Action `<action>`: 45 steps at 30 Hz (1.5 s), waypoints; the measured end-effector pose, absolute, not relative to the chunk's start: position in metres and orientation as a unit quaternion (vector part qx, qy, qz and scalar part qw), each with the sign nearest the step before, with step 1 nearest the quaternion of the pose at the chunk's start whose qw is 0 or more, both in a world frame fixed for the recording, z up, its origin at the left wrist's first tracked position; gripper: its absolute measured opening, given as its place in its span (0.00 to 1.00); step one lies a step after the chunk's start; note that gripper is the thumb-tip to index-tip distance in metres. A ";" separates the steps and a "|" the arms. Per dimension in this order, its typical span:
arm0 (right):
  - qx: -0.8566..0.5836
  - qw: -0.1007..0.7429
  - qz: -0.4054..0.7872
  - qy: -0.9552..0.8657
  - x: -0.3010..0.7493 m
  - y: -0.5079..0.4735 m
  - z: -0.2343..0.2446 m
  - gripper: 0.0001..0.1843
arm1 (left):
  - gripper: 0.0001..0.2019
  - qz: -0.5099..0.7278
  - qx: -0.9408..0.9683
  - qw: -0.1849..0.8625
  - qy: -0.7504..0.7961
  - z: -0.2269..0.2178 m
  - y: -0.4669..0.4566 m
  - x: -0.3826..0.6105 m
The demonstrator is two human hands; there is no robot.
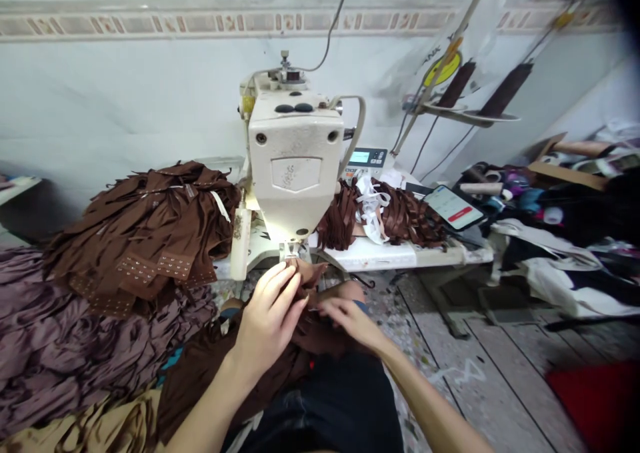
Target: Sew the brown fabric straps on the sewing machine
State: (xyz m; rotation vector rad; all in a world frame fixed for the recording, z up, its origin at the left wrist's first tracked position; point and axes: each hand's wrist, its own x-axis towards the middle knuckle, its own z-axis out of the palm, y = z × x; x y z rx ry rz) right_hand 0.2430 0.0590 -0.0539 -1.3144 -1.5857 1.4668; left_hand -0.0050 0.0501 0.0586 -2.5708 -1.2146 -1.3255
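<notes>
Straight ahead stands a white sewing machine (pixel 295 166), its lamp lighting the needle area. Just in front of the presser foot (pixel 290 252), my left hand (pixel 273 306) has its fingers closed on a piece of brown fabric (pixel 310 272) at the machine's edge. Lower and to the right, my right hand (pixel 347 314) pinches the same brown cloth, fingertips partly hidden in it. More of this fabric hangs down over my lap. The needle itself is too small to make out.
Brown pieces with hook-and-eye rows (pixel 145 266) are heaped at left, above mauve cloth (pixel 40 346). Tied brown straps (pixel 410 210) and a phone (pixel 454 206) lie on the table at right. Thread cones (pixel 507 90) stand behind; a cluttered pile (pixel 545 193) is far right.
</notes>
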 end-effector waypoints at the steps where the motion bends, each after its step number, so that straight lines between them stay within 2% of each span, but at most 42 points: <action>1: -0.496 0.241 0.519 -0.653 0.252 0.050 -0.063 0.34 | 0.25 -0.444 -0.801 -0.020 -0.401 0.056 0.045 -0.008; 3: -0.520 0.129 0.419 -0.733 0.268 0.034 -0.079 0.35 | 0.21 -0.495 -0.738 -0.078 -0.452 0.048 0.036 -0.014; 5: -0.544 0.077 0.347 -0.760 0.278 0.023 -0.090 0.29 | 0.16 -0.527 -0.660 -0.169 -0.507 0.037 0.028 -0.018; 7: -0.558 0.077 0.323 -0.761 0.283 0.020 -0.096 0.23 | 0.17 -0.514 -0.608 -0.285 -0.534 0.024 0.022 -0.019; 10: -0.564 0.112 0.313 -0.756 0.283 0.029 -0.091 0.24 | 0.22 -0.459 -0.581 -0.421 -0.524 0.008 0.018 -0.015; 12: -0.563 0.143 0.306 -0.754 0.280 0.039 -0.081 0.23 | 0.22 -0.451 -0.569 -0.460 -0.511 0.003 0.018 -0.009; 18: -0.499 0.314 0.278 -0.759 0.262 0.066 -0.036 0.18 | 0.14 -0.460 -0.541 -0.500 -0.495 0.009 0.025 0.007; 21: -0.505 0.342 0.272 -0.745 0.254 0.074 -0.027 0.15 | 0.12 -0.423 -0.583 -0.495 -0.486 0.007 0.018 0.012; 31: -0.566 0.306 0.325 -0.693 0.247 0.075 -0.059 0.16 | 0.17 -0.364 -0.616 -0.458 -0.527 -0.043 -0.008 0.005; 35: -0.600 0.271 0.321 -0.681 0.254 0.076 -0.071 0.14 | 0.13 -0.318 -0.656 -0.443 -0.522 -0.056 -0.015 0.009; 39: -0.631 0.239 0.309 -0.670 0.260 0.072 -0.084 0.14 | 0.23 -0.252 -0.723 -0.421 -0.487 -0.060 -0.032 0.021; 42: -0.622 0.230 0.330 -0.672 0.264 0.064 -0.092 0.11 | 0.18 -0.216 -0.762 -0.407 -0.455 -0.055 -0.036 0.019; 45: -0.603 0.234 0.356 -0.674 0.269 0.052 -0.094 0.13 | 0.15 -0.209 -0.772 -0.363 -0.478 -0.048 -0.024 -0.002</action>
